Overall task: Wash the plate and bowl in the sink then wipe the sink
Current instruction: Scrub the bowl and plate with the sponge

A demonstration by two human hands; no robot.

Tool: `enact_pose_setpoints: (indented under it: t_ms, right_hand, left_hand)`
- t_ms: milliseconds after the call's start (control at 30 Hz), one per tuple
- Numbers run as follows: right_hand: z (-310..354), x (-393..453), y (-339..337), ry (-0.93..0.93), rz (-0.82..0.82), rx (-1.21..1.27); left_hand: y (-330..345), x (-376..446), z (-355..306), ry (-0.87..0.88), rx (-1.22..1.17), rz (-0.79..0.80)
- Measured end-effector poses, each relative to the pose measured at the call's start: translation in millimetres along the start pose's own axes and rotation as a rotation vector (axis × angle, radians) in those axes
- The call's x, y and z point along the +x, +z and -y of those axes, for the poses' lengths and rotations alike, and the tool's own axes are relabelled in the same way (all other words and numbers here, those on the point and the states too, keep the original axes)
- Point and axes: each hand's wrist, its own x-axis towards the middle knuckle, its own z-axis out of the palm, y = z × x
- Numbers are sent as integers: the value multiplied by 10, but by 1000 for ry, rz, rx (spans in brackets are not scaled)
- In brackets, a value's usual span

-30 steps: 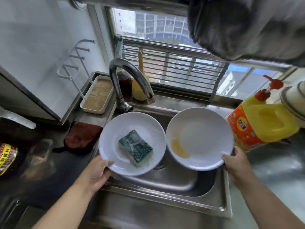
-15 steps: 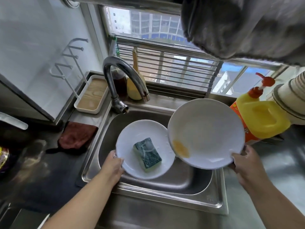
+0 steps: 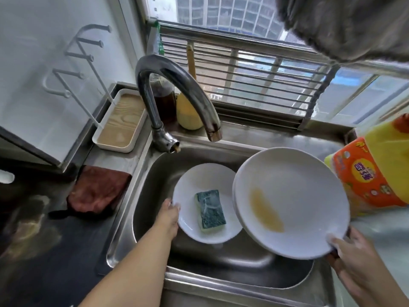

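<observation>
In the sink: a steel sink (image 3: 141,187) is taking up the middle of the view, with both dishes over its basin.
Bowl: the smaller white bowl (image 3: 199,185) is sitting low in the basin, toward the left side, tilted a little.
Sponge: a green and yellow sponge (image 3: 210,208) is lying inside the bowl, streaked with suds.
Left hand: the left hand (image 3: 169,212) is gripping the bowl's left rim, with the thumb over the edge.
Plate: the larger white plate (image 3: 294,196) is being held above the right half of the basin, tilted, its left edge overlapping the bowl's right edge; a yellow smear is lying on its face.
Right hand: the right hand (image 3: 352,253) is pinching the plate's lower right rim, thumb on top and fingers underneath.
Faucet: a curved faucet (image 3: 174,85) is arching over the back of the basin, with no water running.
Table: a dark table (image 3: 44,240) is spreading left of the sink, carrying a brown cloth (image 3: 97,191) just beside the rim.
Back left: a white tray (image 3: 120,122) with a wooden base is standing against the wall.
Right edge: a yellow and orange detergent jug (image 3: 374,173) is standing just beyond the plate.
</observation>
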Motion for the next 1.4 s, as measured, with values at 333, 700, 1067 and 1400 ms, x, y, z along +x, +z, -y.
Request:
enact_pose_setpoints:
  t_ms: [333, 700, 1067, 1400]
  right_hand:
    - [-129, 122, 214, 18, -11, 20]
    - [-142, 113, 223, 100, -8, -2]
    - [-191, -54, 331, 99, -47, 0]
    - [-318, 17, 180, 132, -80, -61]
  left_hand:
    - [-136, 399, 81, 14, 99, -159]
    - [-123, 509, 135, -80, 89, -161]
    - [247, 49, 106, 217, 1013, -144]
    - [415, 200, 246, 64, 1035, -124]
